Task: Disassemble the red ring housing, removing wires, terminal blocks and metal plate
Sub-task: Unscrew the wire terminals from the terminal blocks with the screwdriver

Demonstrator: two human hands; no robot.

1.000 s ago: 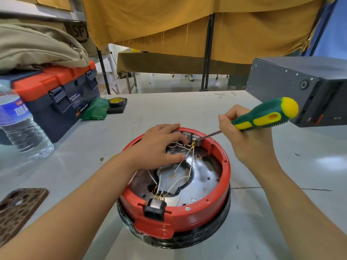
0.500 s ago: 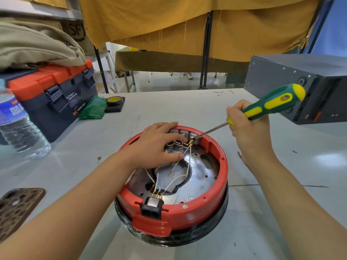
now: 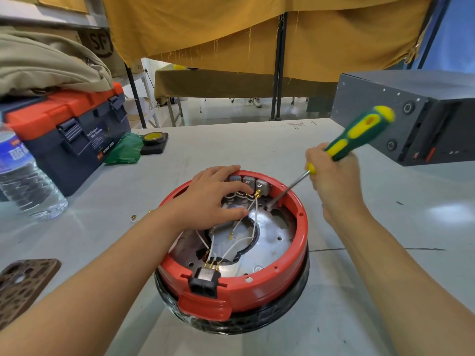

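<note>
The red ring housing sits in the lower centre of the frame on a grey table, resting on a black base wrapped in clear film. Inside it lies a shiny metal plate, with thin white wires running from a black socket at the near rim up to a row of grey terminal blocks at the far rim.

The left hand rests palm down over the upper left part of the housing, fingers spread and slightly bent, their tips reaching the terminal blocks and the wires beside them. It presses on the housing and grips nothing.

The right hand is just outside the housing's upper right rim, fingers wrapped around the green and yellow handle of a screwdriver. The handle is blurred and slants towards the upper right of the frame; the shaft crosses the rim, and its tip touches the metal plate just right of the terminal blocks.

At the left edge stand a water bottle and an orange-lidded toolbox; a dark grey box fills the upper right.
</note>
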